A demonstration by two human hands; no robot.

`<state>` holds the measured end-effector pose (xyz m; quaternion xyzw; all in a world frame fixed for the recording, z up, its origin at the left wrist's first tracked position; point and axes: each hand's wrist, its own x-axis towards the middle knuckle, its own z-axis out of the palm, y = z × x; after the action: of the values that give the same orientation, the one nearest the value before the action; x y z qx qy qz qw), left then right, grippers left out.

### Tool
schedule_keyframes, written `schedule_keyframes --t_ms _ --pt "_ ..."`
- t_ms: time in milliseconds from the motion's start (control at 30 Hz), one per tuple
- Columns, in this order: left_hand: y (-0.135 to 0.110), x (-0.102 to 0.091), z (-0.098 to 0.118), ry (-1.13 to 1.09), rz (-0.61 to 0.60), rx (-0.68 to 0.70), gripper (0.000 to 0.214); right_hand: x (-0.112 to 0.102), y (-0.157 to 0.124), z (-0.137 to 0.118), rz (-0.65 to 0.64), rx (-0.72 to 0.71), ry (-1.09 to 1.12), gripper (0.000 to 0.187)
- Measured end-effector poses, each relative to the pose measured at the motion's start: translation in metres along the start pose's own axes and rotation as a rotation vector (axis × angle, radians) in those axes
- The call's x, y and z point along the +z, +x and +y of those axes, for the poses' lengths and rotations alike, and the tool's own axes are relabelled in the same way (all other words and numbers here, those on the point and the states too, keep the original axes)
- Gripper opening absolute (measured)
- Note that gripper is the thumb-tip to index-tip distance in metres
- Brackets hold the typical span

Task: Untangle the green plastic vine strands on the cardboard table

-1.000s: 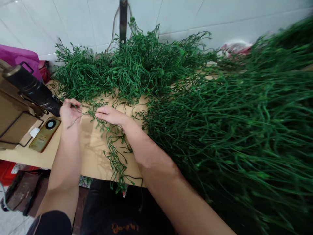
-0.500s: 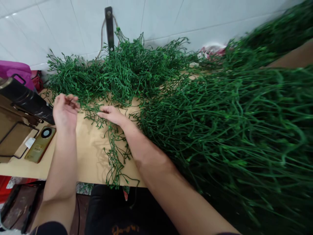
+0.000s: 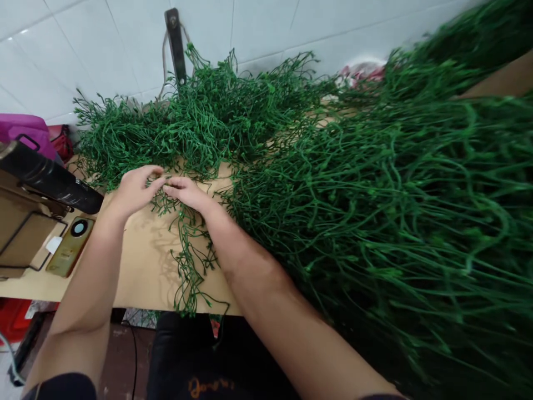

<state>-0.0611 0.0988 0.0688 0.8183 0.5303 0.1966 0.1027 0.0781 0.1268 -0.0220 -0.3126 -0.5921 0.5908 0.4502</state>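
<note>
My right hand [image 3: 186, 193] is closed in a pinch on a small bunch of thin green branching stems [image 3: 188, 261], which look like artificial plant sprigs. They trail down over the tan tabletop towards its front edge. My left hand [image 3: 139, 189] is just to the left, its thumb close to the right fingertips. A gap shows between that thumb and the curved fingers, with no stem plainly held there. Where the fingertips meet, the stem ends are partly hidden. A heap of similar stems [image 3: 208, 116] lies behind both hands, along the wall.
A much larger pile of green stems [image 3: 395, 211] fills the right side. At the left are a black cylinder [image 3: 50, 175], a gold phone [image 3: 70, 247], a cardboard box [image 3: 25, 239] and a purple object [image 3: 31, 133]. Part of a person's arm [image 3: 506, 78] shows far right.
My left hand has moved right and turned inward, from beside the black cylinder to the right fingertips. My right hand keeps its pinch on the stems. The view has shifted slightly.
</note>
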Motion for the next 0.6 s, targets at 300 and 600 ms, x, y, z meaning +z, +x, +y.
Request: schedule_keyframes --t_ms 300,600 --pt "-0.015 -0.007 -0.045 -0.237 0.008 -0.181 0.027 0.0 0.001 -0.007 0.157 0.018 0.072 0.023" --pt "-0.027 0.011 -0.018 -0.871 0.151 -0.111 0.04 0.001 0.007 0.007 0.156 -0.103 -0.288 0.034"
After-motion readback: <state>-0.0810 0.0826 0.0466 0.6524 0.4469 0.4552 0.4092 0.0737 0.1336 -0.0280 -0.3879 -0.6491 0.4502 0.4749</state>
